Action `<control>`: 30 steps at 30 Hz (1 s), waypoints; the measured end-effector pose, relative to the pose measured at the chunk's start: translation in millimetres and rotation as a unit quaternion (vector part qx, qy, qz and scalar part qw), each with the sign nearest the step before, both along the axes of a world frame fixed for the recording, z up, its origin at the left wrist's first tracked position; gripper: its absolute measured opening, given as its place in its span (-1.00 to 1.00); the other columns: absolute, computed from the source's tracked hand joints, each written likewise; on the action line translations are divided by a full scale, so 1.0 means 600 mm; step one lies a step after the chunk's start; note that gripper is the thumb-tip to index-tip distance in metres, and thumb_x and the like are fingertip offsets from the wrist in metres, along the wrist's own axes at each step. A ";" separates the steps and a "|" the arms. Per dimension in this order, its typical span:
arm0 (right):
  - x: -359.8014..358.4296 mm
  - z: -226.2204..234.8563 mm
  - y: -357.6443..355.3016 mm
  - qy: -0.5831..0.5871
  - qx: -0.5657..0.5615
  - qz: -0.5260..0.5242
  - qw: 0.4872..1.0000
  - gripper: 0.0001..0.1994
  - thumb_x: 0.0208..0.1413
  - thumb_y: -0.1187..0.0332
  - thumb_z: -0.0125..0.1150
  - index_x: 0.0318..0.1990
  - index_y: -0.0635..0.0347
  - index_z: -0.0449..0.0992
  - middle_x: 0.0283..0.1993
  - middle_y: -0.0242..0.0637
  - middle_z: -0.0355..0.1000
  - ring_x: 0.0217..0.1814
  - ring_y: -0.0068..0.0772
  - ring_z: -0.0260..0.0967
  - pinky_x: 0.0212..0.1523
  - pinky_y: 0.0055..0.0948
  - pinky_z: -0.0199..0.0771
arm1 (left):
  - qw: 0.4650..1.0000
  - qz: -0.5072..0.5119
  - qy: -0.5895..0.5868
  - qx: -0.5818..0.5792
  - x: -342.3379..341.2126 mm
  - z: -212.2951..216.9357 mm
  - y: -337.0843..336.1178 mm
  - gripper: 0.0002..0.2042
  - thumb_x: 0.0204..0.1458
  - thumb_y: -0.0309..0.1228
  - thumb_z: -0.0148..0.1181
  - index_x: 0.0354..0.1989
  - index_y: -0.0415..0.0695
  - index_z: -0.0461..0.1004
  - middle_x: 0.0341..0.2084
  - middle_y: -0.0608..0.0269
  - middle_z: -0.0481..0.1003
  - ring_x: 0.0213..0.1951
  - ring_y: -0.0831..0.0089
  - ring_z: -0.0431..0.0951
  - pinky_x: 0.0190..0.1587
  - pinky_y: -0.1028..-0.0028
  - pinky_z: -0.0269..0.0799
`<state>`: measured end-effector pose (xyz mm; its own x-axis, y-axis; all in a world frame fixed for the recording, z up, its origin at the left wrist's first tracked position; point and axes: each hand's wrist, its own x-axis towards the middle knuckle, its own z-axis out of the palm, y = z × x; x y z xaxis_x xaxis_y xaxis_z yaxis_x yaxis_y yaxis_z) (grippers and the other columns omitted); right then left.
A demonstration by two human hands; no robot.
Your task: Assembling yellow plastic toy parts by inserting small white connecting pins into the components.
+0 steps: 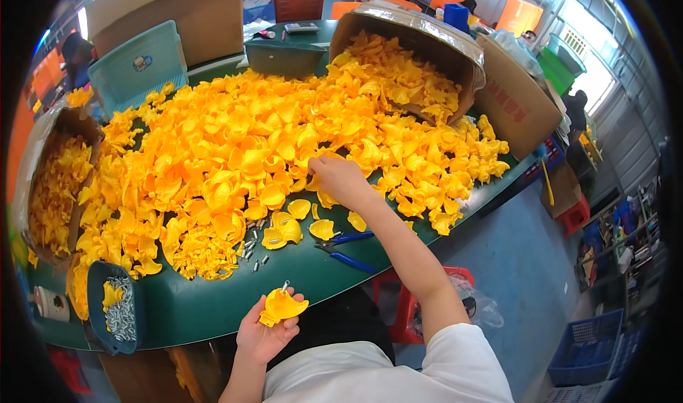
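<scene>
We are looking down at a green desk (213, 310) that is carrying a huge heap of yellow fabric petals (242, 140), spilling from a tipped cardboard box (427, 36). Our right hand (341, 179) is reaching into the heap's near edge, its fingers curling onto petals there. Our left hand (265, 332) is holding a small yellow flower piece (281, 307) above the desk's near rim, fingers clenched around it. Blue-handled pliers (348, 250) are lying just beside the right forearm.
</scene>
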<state>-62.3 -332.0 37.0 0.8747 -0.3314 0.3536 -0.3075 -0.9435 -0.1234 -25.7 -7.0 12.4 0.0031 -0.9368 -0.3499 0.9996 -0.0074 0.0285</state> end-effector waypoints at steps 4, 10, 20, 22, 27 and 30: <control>-0.001 0.013 -0.002 0.026 0.065 0.011 0.997 -0.76 -0.08 0.46 0.09 -0.18 0.11 0.39 -0.28 -0.21 0.40 -0.21 -0.12 0.40 -0.27 -0.24 0.42 | 1.000 -0.007 0.000 0.009 -0.001 0.003 -0.005 -0.55 0.18 -0.16 -0.24 0.13 -0.20 0.19 -0.02 0.10 0.34 -0.44 0.40 0.28 -0.36 0.45 0.23; -0.017 0.014 0.012 0.052 0.066 -0.066 0.994 -0.71 -0.11 0.47 0.12 -0.15 0.08 0.41 -0.27 -0.24 0.42 -0.16 -0.16 0.38 -0.21 -0.23 0.40 | 1.000 -0.005 0.016 -0.007 0.000 -0.003 0.001 -0.54 0.19 -0.16 -0.26 0.13 -0.24 0.20 0.00 0.04 0.34 -0.41 0.36 0.33 -0.33 0.44 0.26; -0.012 -0.003 -0.007 -0.181 -0.038 -0.066 0.981 -0.77 -0.08 0.54 0.04 -0.20 0.15 0.46 -0.39 -0.12 0.42 -0.20 -0.11 0.39 -0.22 -0.29 0.40 | 1.000 -0.001 0.014 -0.005 -0.007 0.004 0.001 -0.54 0.19 -0.15 -0.24 0.12 -0.25 0.22 -0.02 0.02 0.36 -0.44 0.41 0.32 -0.36 0.45 0.24; -0.018 0.019 0.006 -0.221 0.026 -0.059 0.973 -0.77 -0.01 0.53 0.01 -0.17 0.18 0.46 -0.33 -0.11 0.42 -0.17 -0.15 0.38 -0.17 -0.34 0.38 | 0.999 0.016 0.027 -0.008 -0.009 -0.001 0.005 -0.53 0.18 -0.16 -0.22 0.13 -0.25 0.20 0.00 0.00 0.34 -0.44 0.39 0.33 -0.34 0.45 0.26; -0.027 0.010 -0.023 -0.297 0.263 -0.043 0.917 -0.74 0.15 0.47 -0.06 -0.03 0.25 0.43 -0.08 -0.19 0.41 -0.04 -0.35 0.34 -0.02 -0.49 0.30 | 1.000 0.005 0.023 -0.005 -0.015 0.005 0.005 -0.54 0.16 -0.17 -0.19 0.11 -0.25 0.20 0.02 -0.05 0.32 -0.39 0.31 0.38 -0.28 0.42 0.36; -0.031 0.007 -0.055 -0.276 0.444 -0.040 0.851 -0.69 0.18 0.45 -0.06 0.07 0.27 0.37 0.02 -0.28 0.39 0.01 -0.48 0.31 0.04 -0.54 0.23 | 1.000 0.004 0.011 -0.003 -0.015 0.006 0.005 -0.55 0.15 -0.17 -0.18 0.10 -0.25 0.22 0.00 -0.05 0.34 -0.38 0.30 0.39 -0.28 0.42 0.37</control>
